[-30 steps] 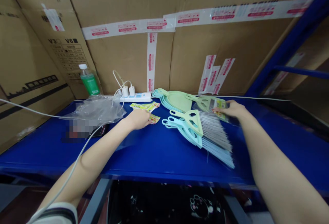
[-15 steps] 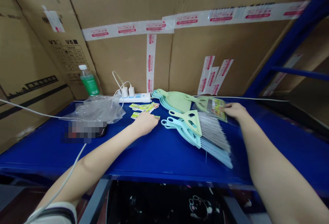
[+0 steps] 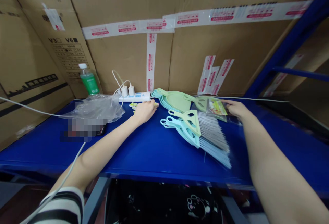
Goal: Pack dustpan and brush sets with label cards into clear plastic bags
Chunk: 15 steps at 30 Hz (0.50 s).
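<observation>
My left hand (image 3: 145, 111) lies over several yellow-green printed cards (image 3: 133, 105), fingers bent together on them; one card's end shows by the fingertips. My right hand (image 3: 236, 109) is closed at the right edge of a clear plastic bag (image 3: 224, 118). A yellow-green card (image 3: 217, 107) shows in the bag, over a green dustpan (image 3: 201, 102). How the bag sits between the fingers is partly hidden. Between my hands lie a green-handled hand brush (image 3: 196, 122) and blue-handled brushes (image 3: 184, 132), bristles to the right. Stacked green and blue dustpans (image 3: 177, 100) lie behind them.
A white power strip (image 3: 137, 97) with plugged-in chargers stands at the back. Left are crumpled clear bags (image 3: 99, 109), a green bottle (image 3: 89, 82) and a white cable (image 3: 74, 164) crossing my left forearm. Cardboard (image 3: 123, 56) walls the blue table (image 3: 144, 152); a blue post (image 3: 280, 42) slants at right.
My left hand has shifted slightly back, covering more of the cards. My right hand has drawn slightly right, and the card in the bag shows more fully. The brushes have barely moved.
</observation>
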Tool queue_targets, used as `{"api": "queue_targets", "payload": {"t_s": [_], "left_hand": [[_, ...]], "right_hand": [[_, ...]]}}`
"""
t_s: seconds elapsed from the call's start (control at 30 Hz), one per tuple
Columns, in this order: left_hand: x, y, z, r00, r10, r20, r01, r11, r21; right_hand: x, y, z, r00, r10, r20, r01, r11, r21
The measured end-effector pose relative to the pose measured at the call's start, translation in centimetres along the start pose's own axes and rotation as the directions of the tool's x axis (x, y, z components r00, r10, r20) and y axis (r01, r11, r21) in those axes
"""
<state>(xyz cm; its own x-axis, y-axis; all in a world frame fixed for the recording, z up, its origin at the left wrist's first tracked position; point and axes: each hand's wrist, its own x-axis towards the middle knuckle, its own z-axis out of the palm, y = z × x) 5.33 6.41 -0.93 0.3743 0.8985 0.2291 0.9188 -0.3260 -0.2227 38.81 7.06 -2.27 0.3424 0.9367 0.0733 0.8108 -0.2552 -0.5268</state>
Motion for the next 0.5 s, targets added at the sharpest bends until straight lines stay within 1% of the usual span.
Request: {"api": "queue_targets", "payload": {"t_s": [0.1, 0.2, 0.33, 0.5], "left_hand": [[-0.1, -0.7, 0.7, 1.0, -0.001, 0.026, 0.001, 1.0, -0.002], [-0.3, -1.4, 0.8, 0.998, -0.03, 0.056, 0.029, 1.0, 0.009], [-0.3, -1.8, 0.6, 0.996, -0.034, 0.084, 0.032, 0.999, 0.029], [-0.4, -1.9, 0.5, 0.996, -0.018, 0.09, 0.013, 0.999, 0.051]], "right_hand": [[-1.0, -0.8, -0.2, 0.999, 0.036, 0.032, -0.04, 0.993, 0.115], [-1.4, -1.1, -0.5, 0.998, 0.058, 0.035, -0.063, 0.982, 0.177], [-1.1, -0.8, -0.5, 0.995, 0.096, -0.007, -0.093, 0.979, 0.184], [0.2, -0.1, 0.1, 0.987, 0.148, -0.055, -0.134, 0.971, 0.197]]}}
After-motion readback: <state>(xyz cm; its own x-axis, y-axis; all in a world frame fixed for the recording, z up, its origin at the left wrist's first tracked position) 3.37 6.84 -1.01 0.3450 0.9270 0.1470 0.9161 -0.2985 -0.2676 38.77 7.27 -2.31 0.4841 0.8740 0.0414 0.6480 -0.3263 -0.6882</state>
